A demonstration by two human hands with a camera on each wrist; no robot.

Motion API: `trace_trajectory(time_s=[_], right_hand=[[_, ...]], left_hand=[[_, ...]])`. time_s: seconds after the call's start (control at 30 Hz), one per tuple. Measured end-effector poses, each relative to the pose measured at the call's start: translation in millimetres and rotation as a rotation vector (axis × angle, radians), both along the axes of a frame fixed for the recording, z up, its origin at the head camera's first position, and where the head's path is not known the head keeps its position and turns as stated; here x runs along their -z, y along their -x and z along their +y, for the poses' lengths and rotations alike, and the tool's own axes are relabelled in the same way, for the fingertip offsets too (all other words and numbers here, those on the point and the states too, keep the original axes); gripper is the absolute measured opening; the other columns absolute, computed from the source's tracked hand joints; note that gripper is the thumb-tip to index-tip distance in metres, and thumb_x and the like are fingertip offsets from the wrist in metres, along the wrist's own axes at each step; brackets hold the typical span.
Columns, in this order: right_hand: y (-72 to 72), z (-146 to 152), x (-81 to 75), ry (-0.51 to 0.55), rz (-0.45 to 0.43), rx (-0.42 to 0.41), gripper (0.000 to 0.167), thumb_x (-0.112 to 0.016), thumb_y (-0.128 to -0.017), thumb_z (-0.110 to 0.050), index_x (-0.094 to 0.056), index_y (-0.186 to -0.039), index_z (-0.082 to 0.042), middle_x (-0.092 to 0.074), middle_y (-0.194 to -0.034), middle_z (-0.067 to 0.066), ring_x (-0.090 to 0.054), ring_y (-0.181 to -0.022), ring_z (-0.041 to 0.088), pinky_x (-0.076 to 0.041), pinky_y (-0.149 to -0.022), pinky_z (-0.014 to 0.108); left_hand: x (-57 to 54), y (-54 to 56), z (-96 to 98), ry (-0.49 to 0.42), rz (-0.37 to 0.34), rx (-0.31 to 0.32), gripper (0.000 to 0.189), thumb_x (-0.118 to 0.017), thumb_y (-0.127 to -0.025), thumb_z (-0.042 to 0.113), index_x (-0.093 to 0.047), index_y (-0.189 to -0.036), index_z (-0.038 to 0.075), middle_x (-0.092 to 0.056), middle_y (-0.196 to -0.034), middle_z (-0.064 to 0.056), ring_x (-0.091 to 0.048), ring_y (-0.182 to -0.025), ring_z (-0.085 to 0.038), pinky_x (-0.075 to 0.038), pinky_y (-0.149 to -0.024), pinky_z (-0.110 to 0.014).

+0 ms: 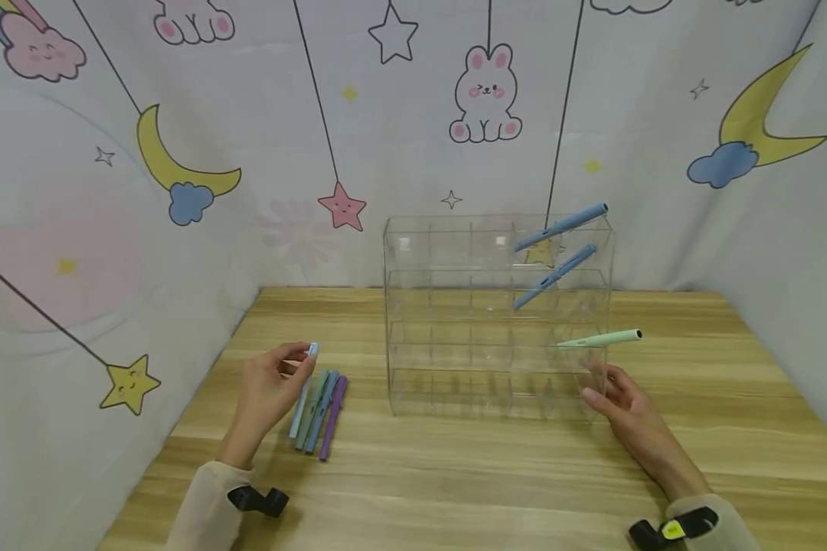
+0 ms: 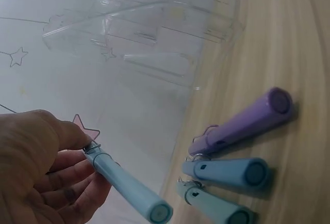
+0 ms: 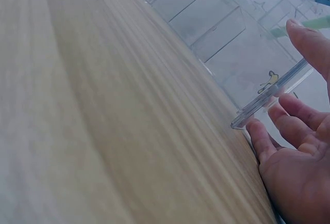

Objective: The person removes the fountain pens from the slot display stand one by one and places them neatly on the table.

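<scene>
My left hand [image 1: 265,394] pinches a light blue pen [image 2: 129,185] near its clip end, between thumb and fingers. In the left wrist view the pen slants, its round end towards the camera. Beside it on the table lie a grey-green pen [image 1: 312,412], a blue pen [image 1: 324,413] and a purple pen [image 1: 334,419]. My right hand [image 1: 634,428] holds the right side of a clear acrylic rack [image 1: 448,371], thumb and fingers on either side of the panel [image 3: 270,95].
Two blue pens, an upper one [image 1: 561,227] and a lower one [image 1: 554,277], slant out of the rack's upper rows at the right. A pale green pen [image 1: 603,339] leans out of a lower row. A patterned curtain [image 1: 413,153] hangs behind the wooden table [image 1: 455,490].
</scene>
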State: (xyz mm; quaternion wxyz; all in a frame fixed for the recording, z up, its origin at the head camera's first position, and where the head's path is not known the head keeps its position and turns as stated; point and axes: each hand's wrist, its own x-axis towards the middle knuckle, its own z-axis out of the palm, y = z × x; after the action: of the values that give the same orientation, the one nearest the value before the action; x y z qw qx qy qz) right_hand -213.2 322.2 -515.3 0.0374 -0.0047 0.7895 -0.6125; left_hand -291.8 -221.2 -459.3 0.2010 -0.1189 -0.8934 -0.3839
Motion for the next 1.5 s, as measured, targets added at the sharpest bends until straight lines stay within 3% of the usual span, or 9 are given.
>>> trace_trajectory(time_s=[0.23,0.47,0.87,1.03,1.23,1.5], right_hand=[[-0.1,0.3,0.8,-0.001,0.008,-0.003,0.061,-0.057,-0.113,-0.029,-0.034,-0.165,-0.010,-0.033,-0.172,0.030,-0.051,-0.126,-0.017,-0.043,-0.097,0.004],[-0.3,0.9,0.2,-0.005,0.002,-0.003,0.061,-0.057,-0.113,-0.030,-0.033,-0.165,-0.010,-0.032,-0.172,0.030,-0.048,-0.127,-0.018,-0.043,-0.097,0.004],[-0.6,0.3,0.4,0.009,0.012,-0.010,0.060,-0.057,-0.113,-0.027,-0.034,-0.166,-0.010,-0.029,-0.172,0.032,-0.048,-0.128,-0.019,-0.043,-0.098,0.004],[-0.4,0.7,0.3,0.022,0.008,-0.014,0.060,-0.057,-0.113,-0.027,-0.034,-0.166,-0.011,-0.028,-0.173,0.032,-0.047,-0.129,-0.018,-0.043,-0.099,0.004],[-0.3,1.4,1.7,0.038,0.009,-0.019,0.060,-0.057,-0.113,-0.025,-0.034,-0.166,-0.011,-0.026,-0.174,0.031,-0.046,-0.131,-0.017,-0.043,-0.099,0.004],[-0.1,1.3,1.5,0.042,0.009,-0.025,0.061,-0.056,-0.113,-0.025,-0.032,-0.166,-0.010,-0.026,-0.174,0.032,-0.048,-0.130,-0.017,-0.043,-0.099,0.004]], left_hand=[[13.0,5.2,-4.8,0.004,-0.020,-0.034,0.020,-0.078,-0.095,0.007,-0.080,-0.112,-0.005,-0.081,-0.091,-0.022,-0.078,-0.069,-0.028,-0.053,-0.058,-0.012],[20.0,9.1,-9.3,0.031,-0.099,-0.057,0.021,-0.077,-0.097,0.010,-0.080,-0.113,-0.003,-0.081,-0.094,-0.022,-0.079,-0.074,-0.029,-0.054,-0.060,-0.016],[31.1,11.9,-12.3,0.119,-0.185,-0.084,0.022,-0.077,-0.094,0.012,-0.081,-0.109,-0.004,-0.080,-0.088,-0.016,-0.071,-0.068,-0.014,-0.050,-0.057,-0.020],[33.2,13.5,-12.4,0.157,-0.175,-0.101,0.021,-0.078,-0.093,0.012,-0.082,-0.107,-0.002,-0.080,-0.085,-0.013,-0.073,-0.068,-0.013,-0.050,-0.060,-0.020],[39.3,16.7,-13.1,0.168,-0.167,-0.104,0.017,-0.080,-0.091,0.010,-0.083,-0.103,-0.002,-0.079,-0.081,-0.011,-0.066,-0.065,-0.008,-0.046,-0.060,-0.020],[48.3,19.4,-12.6,0.188,-0.203,-0.105,0.016,-0.078,-0.091,0.010,-0.082,-0.103,-0.002,-0.079,-0.083,-0.010,-0.063,-0.067,-0.008,-0.045,-0.061,-0.021]])
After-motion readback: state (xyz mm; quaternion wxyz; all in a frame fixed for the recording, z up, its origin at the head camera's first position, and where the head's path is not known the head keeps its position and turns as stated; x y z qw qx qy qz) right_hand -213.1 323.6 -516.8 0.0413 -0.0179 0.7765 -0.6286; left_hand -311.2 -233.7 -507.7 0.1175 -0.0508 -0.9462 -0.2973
